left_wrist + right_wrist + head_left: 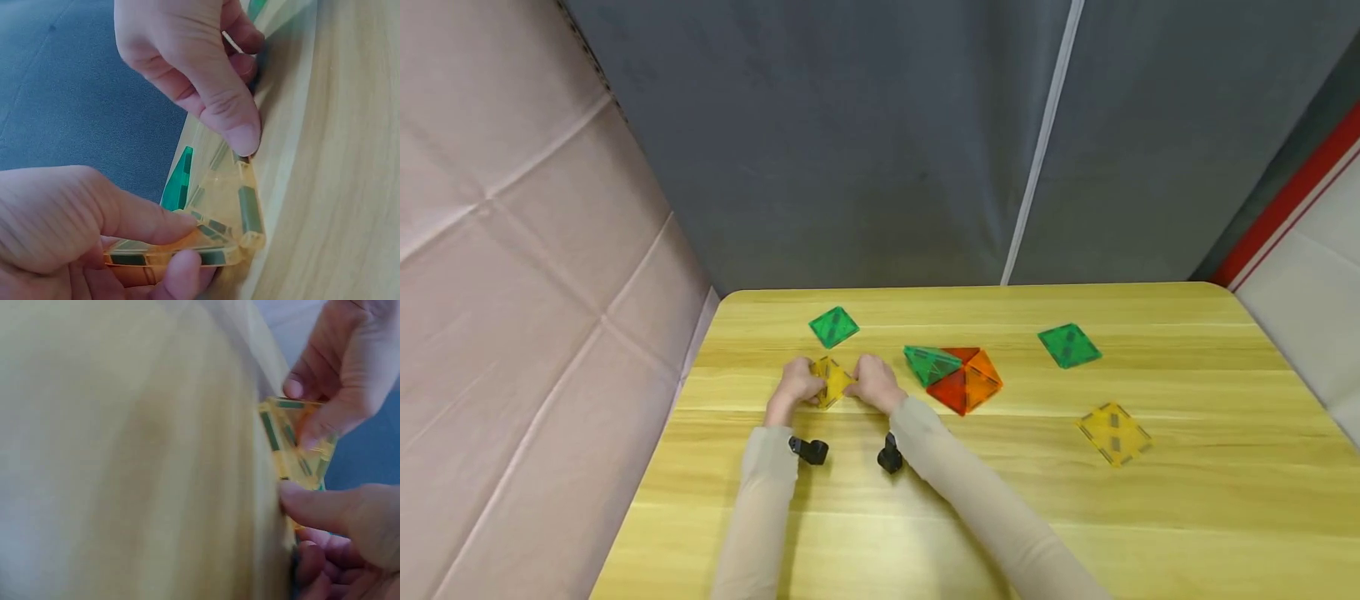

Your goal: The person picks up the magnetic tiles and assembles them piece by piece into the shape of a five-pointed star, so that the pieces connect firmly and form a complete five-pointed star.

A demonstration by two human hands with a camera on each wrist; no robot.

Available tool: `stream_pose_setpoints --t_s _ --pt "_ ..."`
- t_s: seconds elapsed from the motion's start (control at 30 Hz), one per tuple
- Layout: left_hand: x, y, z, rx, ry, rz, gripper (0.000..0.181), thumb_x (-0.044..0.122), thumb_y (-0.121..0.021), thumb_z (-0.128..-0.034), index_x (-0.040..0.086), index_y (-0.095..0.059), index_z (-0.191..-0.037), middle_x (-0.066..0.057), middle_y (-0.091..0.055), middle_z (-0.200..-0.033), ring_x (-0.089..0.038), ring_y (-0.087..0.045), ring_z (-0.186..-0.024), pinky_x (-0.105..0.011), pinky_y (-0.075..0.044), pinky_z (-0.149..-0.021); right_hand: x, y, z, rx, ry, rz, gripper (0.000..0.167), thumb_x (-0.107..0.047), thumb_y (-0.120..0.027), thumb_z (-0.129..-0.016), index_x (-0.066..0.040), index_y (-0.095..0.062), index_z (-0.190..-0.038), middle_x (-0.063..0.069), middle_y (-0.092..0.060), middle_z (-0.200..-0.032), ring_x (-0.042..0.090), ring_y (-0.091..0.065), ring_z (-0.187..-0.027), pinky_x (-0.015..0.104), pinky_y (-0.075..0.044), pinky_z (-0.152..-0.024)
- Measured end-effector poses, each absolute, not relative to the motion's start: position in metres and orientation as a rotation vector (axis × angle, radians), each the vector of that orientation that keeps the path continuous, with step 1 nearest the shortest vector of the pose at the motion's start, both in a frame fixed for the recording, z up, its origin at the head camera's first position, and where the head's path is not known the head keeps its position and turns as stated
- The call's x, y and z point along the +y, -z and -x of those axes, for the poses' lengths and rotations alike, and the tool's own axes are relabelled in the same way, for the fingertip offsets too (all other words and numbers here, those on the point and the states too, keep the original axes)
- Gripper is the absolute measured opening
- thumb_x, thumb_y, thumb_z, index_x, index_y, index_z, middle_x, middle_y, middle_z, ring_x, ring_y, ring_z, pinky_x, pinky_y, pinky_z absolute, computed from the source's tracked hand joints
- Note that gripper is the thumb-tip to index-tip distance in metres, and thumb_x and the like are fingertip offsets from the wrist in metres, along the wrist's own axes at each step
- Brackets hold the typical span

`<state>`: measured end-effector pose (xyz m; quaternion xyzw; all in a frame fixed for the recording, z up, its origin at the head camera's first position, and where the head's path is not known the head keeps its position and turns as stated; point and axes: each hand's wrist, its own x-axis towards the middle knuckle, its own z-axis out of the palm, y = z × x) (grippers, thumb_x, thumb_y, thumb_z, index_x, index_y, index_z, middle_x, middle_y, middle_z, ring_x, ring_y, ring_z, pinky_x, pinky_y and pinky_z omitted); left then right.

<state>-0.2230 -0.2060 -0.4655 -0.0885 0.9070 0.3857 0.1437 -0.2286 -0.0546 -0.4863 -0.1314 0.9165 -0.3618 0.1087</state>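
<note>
As the head view showed, the left hand and right hand flanked a pair of yellow tiles on the left part of the wooden table, each gripping its own side with bent fingers. Just beyond lay a green diamond. Right of the hands, a green piece touched red pieces, with an orange piece against them; farther right lay a second green diamond and, nearer the person, a yellow diamond. Pale sleeves covered both arms.

From the left wrist, the left hand's thumb and fingers were closed in a pinch about one yellow tile, while the other met it at an angle and ran up to the right hand's thumb, which pressed its far corner. A green edge showed just behind.

Seen from the right wrist, somewhat blurred, the right thumb lay on the near corner of the yellow tiles, its fingers curled beneath; the left hand pinched the opposite end.
</note>
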Motion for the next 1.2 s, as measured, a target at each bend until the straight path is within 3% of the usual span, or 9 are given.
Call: stream_pose_setpoints --t_s 0.27,0.4,0.47,0.6,0.7,0.8,0.97,1.07,1.2 --pt "-0.207 0.464 0.221 2.620 -1.127 0.268 0.052 -0.005 -0.055 -0.0813 -0.019 -0.039 -0.129 -0.038 -0.048 -0.117 -0.020 -0.057 -0.057 -0.024 -0.052 -0.049 -0.061 0.493 0.218 2.854 1.125 0.299 0.035 -0.010 -0.073 -0.080 -0.009 -0.049 -0.054 -0.002 -0.046 -0.060 0.012 -0.039 -0.054 0.024 -0.036 -0.050" --pt "-0.205 0.466 0.221 2.630 -1.140 0.275 0.050 -0.005 -0.055 -0.0798 -0.020 -0.041 -0.125 -0.038 -0.050 -0.113 -0.018 -0.057 -0.054 -0.024 -0.052 -0.048 -0.063 0.492 0.214 2.779 1.298 0.183 0.006 -0.002 -0.066 -0.081 0.003 -0.069 -0.084 0.011 -0.067 -0.089 0.019 -0.060 -0.077 0.030 -0.051 -0.068" --pt "-0.203 0.467 0.221 2.638 -1.135 0.276 0.047 -0.005 -0.056 -0.0793 -0.020 -0.044 -0.122 -0.038 -0.050 -0.111 -0.017 -0.057 -0.052 -0.024 -0.051 -0.048 -0.063 0.488 0.211 2.613 1.480 0.053 0.029 0.002 -0.063 -0.080 0.008 -0.065 -0.108 0.019 -0.065 -0.110 0.021 -0.062 -0.086 0.031 -0.052 -0.074" --pt "-0.200 0.468 0.220 2.660 -1.104 0.285 0.038 -0.004 -0.055 -0.0797 -0.017 -0.049 -0.115 -0.034 -0.053 -0.104 -0.015 -0.055 -0.049 -0.024 -0.051 -0.047 -0.059 0.480 0.207 2.174 1.796 -0.227 0.045 0.007 -0.057 -0.082 0.011 -0.052 -0.126 0.024 -0.058 -0.121 0.015 -0.054 -0.069 0.024 -0.046 -0.058" --pt "-0.199 0.467 0.220 2.669 -1.080 0.294 0.032 -0.004 -0.055 -0.0802 -0.015 -0.051 -0.110 -0.028 -0.054 -0.097 -0.016 -0.054 -0.051 -0.024 -0.050 -0.047 -0.057 0.476 0.205 1.982 1.904 -0.320 0.048 0.010 -0.054 -0.083 0.012 -0.047 -0.130 0.024 -0.057 -0.123 0.016 -0.060 -0.069 0.023 -0.049 -0.055" --pt "-0.198 0.466 0.221 2.666 -1.066 0.300 0.030 -0.005 -0.055 -0.0804 -0.014 -0.051 -0.108 -0.024 -0.053 -0.093 -0.017 -0.054 -0.054 -0.023 -0.050 -0.047 -0.056 0.475 0.204 1.890 1.957 -0.360 0.046 0.011 -0.052 -0.084 0.013 -0.045 -0.130 0.023 -0.058 -0.119 0.021 -0.065 -0.083 0.029 -0.055 -0.066" --pt "-0.199 0.467 0.221 2.661 -1.070 0.299 0.028 -0.006 -0.053 -0.0793 -0.014 -0.052 -0.106 -0.023 -0.053 -0.092 -0.018 -0.054 -0.056 -0.023 -0.050 -0.047 -0.055 0.475 0.208 1.743 2.046 -0.463 0.035 0.005 -0.048 -0.091 0.013 -0.048 -0.125 0.022 -0.065 -0.095 0.020 -0.065 -0.076 0.036 -0.055 -0.074" --pt "-0.200 0.468 0.220 2.667 -1.081 0.279 0.030 -0.006 -0.052 -0.0792 -0.015 -0.051 -0.108 -0.026 -0.055 -0.095 -0.018 -0.053 -0.055 -0.023 -0.050 -0.046 -0.054 0.476 0.210 1.721 2.062 -0.495 0.030 0.003 -0.049 -0.092 0.013 -0.052 -0.120 0.019 -0.065 -0.087 0.020 -0.065 -0.072 0.035 -0.055 -0.073" --pt "-0.200 0.467 0.218 2.648 -1.117 0.248 0.044 -0.003 -0.049 -0.0818 -0.017 -0.045 -0.123 -0.033 -0.054 -0.110 -0.017 -0.054 -0.055 -0.024 -0.050 -0.047 -0.054 0.478 0.211 1.793 2.024 -0.443 0.026 0.005 -0.053 -0.088 0.011 -0.059 -0.113 0.016 -0.065 -0.091 0.021 -0.066 -0.076 0.032 -0.055 -0.071"
